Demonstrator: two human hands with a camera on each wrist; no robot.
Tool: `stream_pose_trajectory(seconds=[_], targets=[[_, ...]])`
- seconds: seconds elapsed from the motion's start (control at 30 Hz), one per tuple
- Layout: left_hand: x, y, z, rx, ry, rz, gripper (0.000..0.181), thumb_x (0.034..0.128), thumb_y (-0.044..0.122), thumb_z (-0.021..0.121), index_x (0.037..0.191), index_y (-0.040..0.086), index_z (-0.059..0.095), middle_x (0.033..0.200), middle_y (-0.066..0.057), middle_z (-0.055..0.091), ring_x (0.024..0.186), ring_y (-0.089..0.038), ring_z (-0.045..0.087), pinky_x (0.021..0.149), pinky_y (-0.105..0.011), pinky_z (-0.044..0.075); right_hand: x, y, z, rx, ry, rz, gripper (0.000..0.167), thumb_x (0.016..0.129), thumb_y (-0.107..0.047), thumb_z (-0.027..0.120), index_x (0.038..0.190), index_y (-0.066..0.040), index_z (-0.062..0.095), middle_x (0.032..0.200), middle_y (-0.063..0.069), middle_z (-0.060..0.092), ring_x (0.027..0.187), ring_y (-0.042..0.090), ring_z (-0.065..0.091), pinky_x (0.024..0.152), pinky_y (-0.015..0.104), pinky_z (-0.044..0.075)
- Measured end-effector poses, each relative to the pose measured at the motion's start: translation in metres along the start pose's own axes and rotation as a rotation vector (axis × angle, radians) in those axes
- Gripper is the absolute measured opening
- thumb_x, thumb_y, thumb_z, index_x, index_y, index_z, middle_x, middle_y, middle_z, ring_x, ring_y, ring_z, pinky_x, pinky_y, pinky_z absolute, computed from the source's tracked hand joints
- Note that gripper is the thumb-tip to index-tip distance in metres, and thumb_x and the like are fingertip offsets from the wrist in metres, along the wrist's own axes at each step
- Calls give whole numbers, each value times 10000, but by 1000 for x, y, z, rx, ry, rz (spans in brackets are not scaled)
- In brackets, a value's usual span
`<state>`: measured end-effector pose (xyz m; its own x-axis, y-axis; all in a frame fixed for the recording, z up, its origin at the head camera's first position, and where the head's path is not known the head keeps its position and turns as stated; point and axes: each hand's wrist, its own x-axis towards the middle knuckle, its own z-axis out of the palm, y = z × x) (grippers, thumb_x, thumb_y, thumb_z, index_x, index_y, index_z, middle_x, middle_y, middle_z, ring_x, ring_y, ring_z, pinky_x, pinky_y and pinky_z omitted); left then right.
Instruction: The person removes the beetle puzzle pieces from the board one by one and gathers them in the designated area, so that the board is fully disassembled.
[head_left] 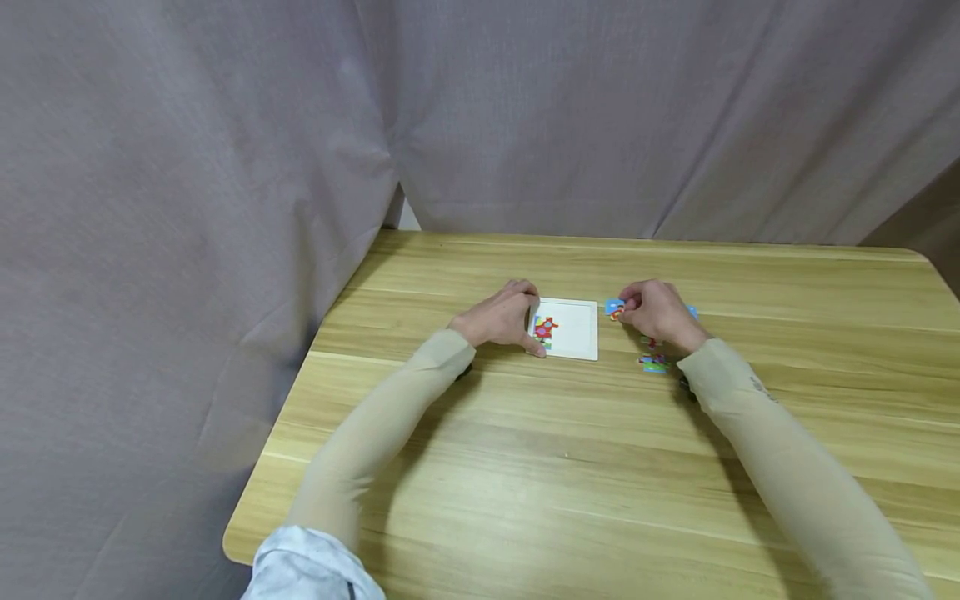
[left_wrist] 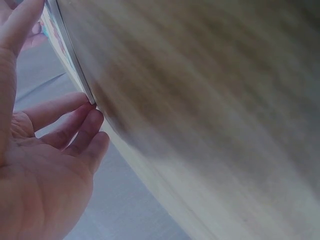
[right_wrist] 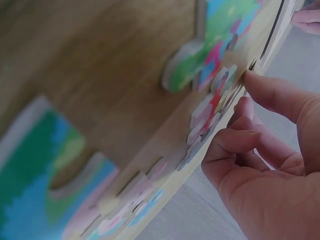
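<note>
A white square puzzle tray (head_left: 577,330) lies on the table, with a few joined colourful pieces (head_left: 546,328) in its lower left corner. My left hand (head_left: 501,317) holds the tray by its left side, thumb at the near edge and fingertips at the far corner; in the left wrist view the fingers (left_wrist: 86,117) touch that corner. Right of the tray, my right hand (head_left: 660,317) pinches a blue puzzle piece (head_left: 613,306) with red and yellow on it, at table level. In the right wrist view the fingertips partly hide what they grip.
Loose puzzle pieces (head_left: 655,365) lie below and around the right hand, one blue piece (head_left: 692,312) just beyond it. Close to the right wrist camera are a green-and-blue piece (right_wrist: 35,165) and another green piece (right_wrist: 222,30). A grey curtain (head_left: 570,125) hangs behind the wooden table (head_left: 510,467).
</note>
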<state>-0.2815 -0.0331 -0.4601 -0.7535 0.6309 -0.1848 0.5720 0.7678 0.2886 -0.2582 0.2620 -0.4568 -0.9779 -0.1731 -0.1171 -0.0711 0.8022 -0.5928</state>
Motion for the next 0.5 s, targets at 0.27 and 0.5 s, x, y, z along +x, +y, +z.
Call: stream_pose_trajectory(seconds=[0.27,0.5], targets=[[1,1,0,-4,-12,-6,784,817,599,925,1334,57,695,1670,-66,464,1536,-242,440,1291,-329,440,1,1,-1,-11,5,0,277,954,-60,737,1181,98,717,898,75,681,722,100,548,682,230,450],[1,2,-1,-5,-8,2,813,820,597,923,1370,47,686,1665,-69,472,1533,-245,446,1291,-332,441,2,1,-2,51,-42,37,316,982,-47,722,1253,109,675,945,94,650,515,68,511,459,235,444]])
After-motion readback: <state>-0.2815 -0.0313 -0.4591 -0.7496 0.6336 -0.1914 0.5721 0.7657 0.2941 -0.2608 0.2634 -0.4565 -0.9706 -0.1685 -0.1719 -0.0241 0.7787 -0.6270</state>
